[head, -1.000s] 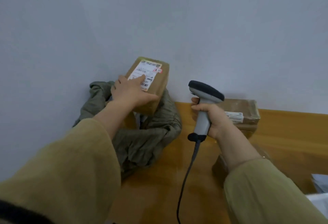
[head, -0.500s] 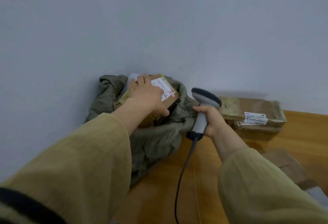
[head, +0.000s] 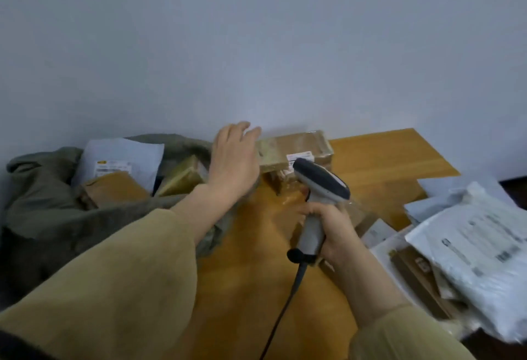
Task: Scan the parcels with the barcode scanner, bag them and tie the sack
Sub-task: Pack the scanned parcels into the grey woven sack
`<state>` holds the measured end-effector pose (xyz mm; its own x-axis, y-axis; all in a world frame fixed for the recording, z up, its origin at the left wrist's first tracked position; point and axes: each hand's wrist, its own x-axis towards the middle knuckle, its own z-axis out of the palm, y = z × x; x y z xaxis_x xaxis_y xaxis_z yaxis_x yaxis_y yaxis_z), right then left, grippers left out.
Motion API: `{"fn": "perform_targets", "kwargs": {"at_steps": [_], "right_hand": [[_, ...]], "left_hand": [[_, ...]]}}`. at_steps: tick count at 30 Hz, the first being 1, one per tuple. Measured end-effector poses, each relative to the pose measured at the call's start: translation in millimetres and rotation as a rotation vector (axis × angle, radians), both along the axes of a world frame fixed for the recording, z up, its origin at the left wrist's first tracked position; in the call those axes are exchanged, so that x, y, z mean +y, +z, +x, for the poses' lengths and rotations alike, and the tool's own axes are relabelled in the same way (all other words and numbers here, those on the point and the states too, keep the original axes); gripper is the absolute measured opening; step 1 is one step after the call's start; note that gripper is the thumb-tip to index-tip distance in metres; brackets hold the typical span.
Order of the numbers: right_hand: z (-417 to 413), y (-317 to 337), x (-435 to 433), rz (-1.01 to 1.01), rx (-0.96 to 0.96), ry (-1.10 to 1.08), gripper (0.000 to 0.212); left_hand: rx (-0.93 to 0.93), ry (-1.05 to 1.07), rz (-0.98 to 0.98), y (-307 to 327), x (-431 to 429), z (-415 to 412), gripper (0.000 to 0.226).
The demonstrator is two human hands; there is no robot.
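An olive green sack (head: 48, 211) lies open at the left against the wall. Inside it sit a grey mailer (head: 119, 160), a brown box (head: 114, 190) and another taped box (head: 185, 175). My left hand (head: 235, 160) hovers empty with straight fingers between the sack's mouth and a taped brown parcel (head: 296, 147) with a white label by the wall. My right hand (head: 332, 227) grips the handle of the grey barcode scanner (head: 320, 185); its dark cable (head: 285, 311) trails toward me.
The wooden table (head: 379, 160) ends at the right. A heap of white plastic mailers (head: 473, 242) and flat brown parcels (head: 419, 277) lies at the right. A white wall stands close behind everything.
My left hand let go of the labelled box in the sack and moved right toward the taped parcel by the wall. The view swung right, showing the heap of mailers.
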<state>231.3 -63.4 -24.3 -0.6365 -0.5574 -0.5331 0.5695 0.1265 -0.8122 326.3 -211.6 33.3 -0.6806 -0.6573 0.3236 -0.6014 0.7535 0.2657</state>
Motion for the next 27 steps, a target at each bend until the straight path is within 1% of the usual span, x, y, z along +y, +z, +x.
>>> {"fn": "perform_targets", "kwargs": {"at_steps": [1, 2, 3, 4, 5, 6, 8, 9, 11, 13, 15, 17, 19, 22, 24, 27], "right_hand": [[-2.6, -7.2, 14.4, 0.022, -0.009, -0.052, 0.043], [-4.8, -13.8, 27.8, 0.040, -0.007, -0.095, 0.043], [-6.5, -18.5, 40.4, 0.054, -0.001, -0.123, 0.044], [-9.6, -24.3, 51.4, 0.068, 0.004, -0.145, 0.045], [-12.8, -28.4, 61.5, 0.081, 0.007, -0.155, 0.046], [-16.8, -33.1, 69.8, 0.097, 0.003, -0.160, 0.048], [-25.7, -41.2, 82.6, 0.123, -0.006, -0.156, 0.051], [-30.7, -45.3, 86.9, 0.130, -0.007, -0.153, 0.053], [-40.2, -51.3, 90.8, 0.136, -0.016, -0.149, 0.054], [-49.3, -54.6, 90.1, 0.137, -0.036, -0.158, 0.055], [-57.2, -53.1, 85.1, 0.134, -0.036, -0.161, 0.057], [-64.7, -46.3, 75.1, 0.103, -0.012, -0.167, 0.054], [-68.7, -31.8, 58.1, 0.016, -0.003, -0.146, 0.051], [-66.5, -6.1, 21.2, -0.118, 0.017, -0.037, 0.050], [-58.3, 7.7, -6.3, -0.157, 0.017, 0.074, 0.046], [-38.4, 18.5, -45.9, -0.146, 0.041, 0.217, 0.037]], "left_hand": [[0.057, -0.093, 0.021, -6.1, 19.0, -15.4, 0.048], [0.053, -0.172, 0.060, -14.9, 36.5, -31.1, 0.049], [-0.006, -0.219, 0.129, -26.9, 50.9, -45.9, 0.051], [-0.093, -0.222, 0.237, -41.1, 62.4, -59.8, 0.055], [-0.201, -0.191, 0.361, -55.9, 70.3, -72.6, 0.065], [-0.322, -0.151, 0.472, -70.3, 76.1, -83.5, 0.079], [-0.563, -0.101, 0.595, -95.1, 84.5, -99.2, 0.109], [-0.636, -0.083, 0.622, -105.3, 87.7, -104.2, 0.120], [-0.658, -0.035, 0.672, -120.1, 90.1, -108.5, 0.129], [-0.608, 0.013, 0.701, -124.6, 90.7, -109.0, 0.130], [-0.543, 0.045, 0.662, -116.3, 87.3, -106.8, 0.128], [-0.406, 0.075, 0.645, -90.9, 75.3, -103.3, 0.120], [-0.241, 0.105, 0.635, -55.0, 55.8, -94.9, 0.115], [-0.088, 0.164, 0.496, -1.1, 18.6, -67.4, 0.109], [-0.095, 0.225, 0.338, 27.6, -5.8, -36.5, 0.105], [-0.246, 0.328, 0.055, 52.9, -32.5, 21.2, 0.100]]}}
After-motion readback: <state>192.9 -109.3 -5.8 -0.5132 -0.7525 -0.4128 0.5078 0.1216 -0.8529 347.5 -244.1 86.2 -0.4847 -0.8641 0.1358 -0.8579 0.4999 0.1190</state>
